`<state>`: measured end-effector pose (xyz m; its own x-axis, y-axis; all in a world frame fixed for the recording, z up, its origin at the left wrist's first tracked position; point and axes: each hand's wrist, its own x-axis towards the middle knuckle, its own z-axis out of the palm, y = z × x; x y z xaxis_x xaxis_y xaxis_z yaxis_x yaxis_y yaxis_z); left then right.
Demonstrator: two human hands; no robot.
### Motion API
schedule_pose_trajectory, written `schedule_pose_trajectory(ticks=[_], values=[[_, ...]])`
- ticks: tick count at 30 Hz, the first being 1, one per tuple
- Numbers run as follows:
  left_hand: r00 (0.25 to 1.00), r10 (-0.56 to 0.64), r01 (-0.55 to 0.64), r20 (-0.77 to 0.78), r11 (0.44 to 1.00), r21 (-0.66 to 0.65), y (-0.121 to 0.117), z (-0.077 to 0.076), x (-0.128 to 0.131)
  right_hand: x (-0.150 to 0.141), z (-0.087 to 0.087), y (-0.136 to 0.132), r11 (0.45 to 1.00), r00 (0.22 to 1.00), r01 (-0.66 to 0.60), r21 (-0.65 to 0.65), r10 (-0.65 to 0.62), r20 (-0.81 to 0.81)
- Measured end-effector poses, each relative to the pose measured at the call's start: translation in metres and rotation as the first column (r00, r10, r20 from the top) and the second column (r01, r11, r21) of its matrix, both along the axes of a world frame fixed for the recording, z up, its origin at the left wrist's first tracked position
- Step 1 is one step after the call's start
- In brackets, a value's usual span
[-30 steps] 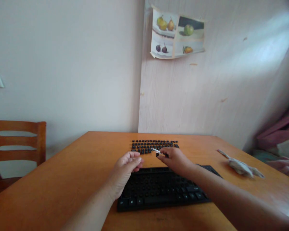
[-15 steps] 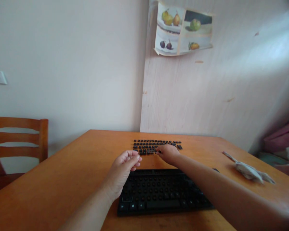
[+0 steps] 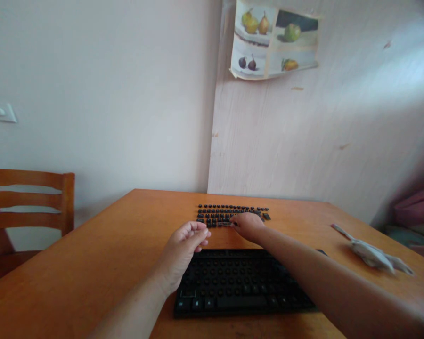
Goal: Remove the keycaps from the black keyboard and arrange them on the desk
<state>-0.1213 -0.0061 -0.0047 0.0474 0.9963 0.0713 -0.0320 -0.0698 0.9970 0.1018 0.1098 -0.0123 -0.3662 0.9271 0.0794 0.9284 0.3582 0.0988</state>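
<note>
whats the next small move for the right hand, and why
Probably lift the thin metal tool in the right hand straight up, not sideways: it lies close by the nearest loose keycaps, so a sideways sweep could disturb them. Whether it grips one is too small to tell.

We see a black kbd [image 3: 240,301] w/ a few white marks, black keycaps [image 3: 214,221] & a silvery tool [image 3: 224,224]. Our table [image 3: 120,245] & chair [image 3: 24,179] are orangey-brn. The pic [image 3: 257,43] has grn, yel & purple fruit; the wall [image 3: 109,94] is lt grey.
</note>
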Motion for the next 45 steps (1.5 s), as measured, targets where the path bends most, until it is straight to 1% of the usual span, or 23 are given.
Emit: schedule_pose_trajectory(ticks=[14,25,35,41,45], values=[[1.0,0.002,-0.002,0.012,1.0,-0.006,-0.0002,-0.0009,0.0,0.0016,0.0008,-0.0054,1.0,0.999,0.01,0.025,-0.009,-0.043],[1.0,0.008,-0.008,-0.002,1.0,-0.012,-0.0005,0.0019,0.0002,-0.0012,-0.0013,-0.0026,0.999,0.998,0.026,0.024,-0.024,-0.06],[0.999,-0.002,0.003,-0.034,1.0,0.021,0.0006,-0.0025,-0.0002,-0.0034,-0.0018,-0.0037,0.998,0.993,0.053,0.025,-0.05,-0.103],[0.999,0.003,-0.002,-0.038,1.0,0.013,-0.0009,-0.0002,0.0006,-0.0026,-0.0027,-0.0027,0.998,0.98,0.063,0.027,-0.057,-0.192],[0.999,0.009,-0.008,-0.051,1.0,0.025,-0.0016,0.0001,0.0003,0.003,0.0053,-0.0056,0.997,0.944,0.066,0.046,-0.048,-0.327]])
